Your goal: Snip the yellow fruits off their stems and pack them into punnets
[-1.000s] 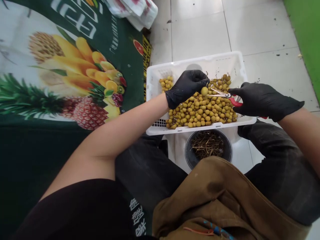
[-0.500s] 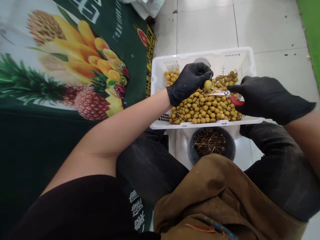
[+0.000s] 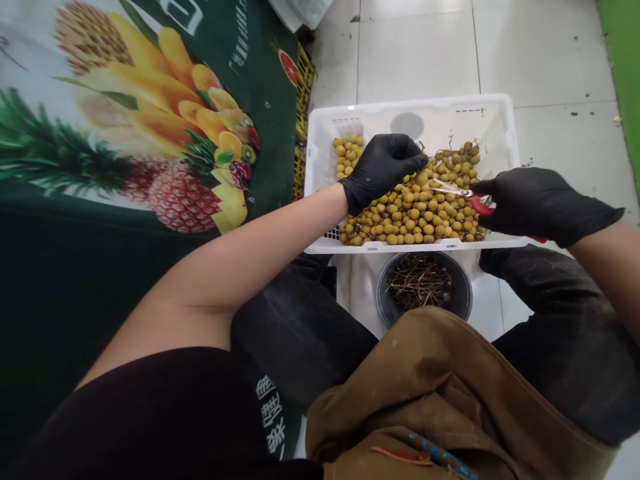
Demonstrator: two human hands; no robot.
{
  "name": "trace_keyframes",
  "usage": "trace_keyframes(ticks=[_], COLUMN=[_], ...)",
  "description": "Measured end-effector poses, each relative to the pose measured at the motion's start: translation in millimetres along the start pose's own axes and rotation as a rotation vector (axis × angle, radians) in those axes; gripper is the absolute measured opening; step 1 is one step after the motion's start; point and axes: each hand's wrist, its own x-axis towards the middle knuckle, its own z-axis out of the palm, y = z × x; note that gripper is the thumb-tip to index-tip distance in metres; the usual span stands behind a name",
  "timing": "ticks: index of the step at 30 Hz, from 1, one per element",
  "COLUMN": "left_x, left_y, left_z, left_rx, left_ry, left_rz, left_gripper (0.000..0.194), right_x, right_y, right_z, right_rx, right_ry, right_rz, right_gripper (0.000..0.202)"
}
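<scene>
**Yellow-brown framed by white**

The fruit point(image 3: 414, 215) is coloured yellow-brown, the crate point(image 3: 311, 160) white. The left hand point(image 3: 384, 167) and right hand point(image 3: 537, 203) are gloved in black. The shears point(image 3: 457, 191) are handled in red. The dark green banner point(image 3: 273, 133) is patterned with orange, yellow and pinkish-red fruit pictures and white lettering.

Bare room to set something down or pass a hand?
Floor tiles beyond the white crate, left of the green strip, specks aside. Inside the crate: a band along its far wall. Crowded: near side, packed with fruit; shears between left hand and right hand; bucket of twigs.
</scene>
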Motion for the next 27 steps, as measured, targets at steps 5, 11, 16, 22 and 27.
trace_keyframes(ticks=[5, 11, 16, 22, 27], left_x=[-3.1, -4.9, -8.7, -6.7, -25.5], left_y=[2.9, 5.7, 9.8, 9.0, 29.7], left_z=[-4.8, 0.2, 7.4, 8.2, -2.2], left_rx=[0.015, -0.017, -0.024, 0.063, 0.126], left_ry=[-0.034, -0.063, -0.132, -0.171, -0.26], left_rz=[-0.016, -0.064, -0.075, -0.057, 0.008], left_gripper=[0.026, 0.022, 0.018, 0.021, 0.02], right_x=[-8.2, -21.0, -20.8, -23.7, -27.4], right_y=[17.8, 0.9, -19.1, -44.2, -25.7], right_z=[-5.2, -8.6, -16.5, -26.6, -28.7], right_rx=[-0.017, 0.025, -0.053, -0.199, -0.224], right_ry=[-0.006, 0.055, 0.04, -0.077, -0.124], right_rz=[0.021, -0.066, -0.006, -0.026, 0.105], right_gripper=[0.06, 0.05, 0.043, 0.032, 0.033])
